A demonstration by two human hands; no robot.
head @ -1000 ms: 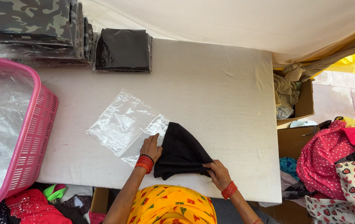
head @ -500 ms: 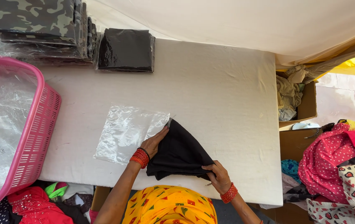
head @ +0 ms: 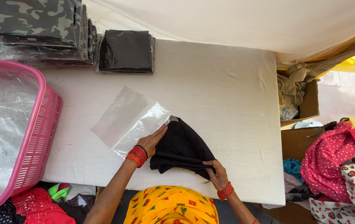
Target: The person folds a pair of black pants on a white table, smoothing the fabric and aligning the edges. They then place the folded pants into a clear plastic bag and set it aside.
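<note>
Since half a second ago the black cloth (head: 181, 148) has slid a little further toward the clear bag (head: 129, 121), its tip now at the bag's mouth, and the left hand (head: 153, 141) has stretched out flatter along the cloth's left edge. That hand lies open, fingers straight, pressing where cloth meets bag — not clenched on anything. The right hand (head: 215, 173) sits at the cloth's near right corner, fingers pinched on the fabric. Cloth and bag lie near the table's (head: 227, 95) front edge, left of its middle. The far and right parts of the table are bare — open room there. A pink basket (head: 40, 137) stands at the left edge; a black stack (head: 126, 50) and a camouflage stack (head: 32, 25) lie at the far left corner.
</note>
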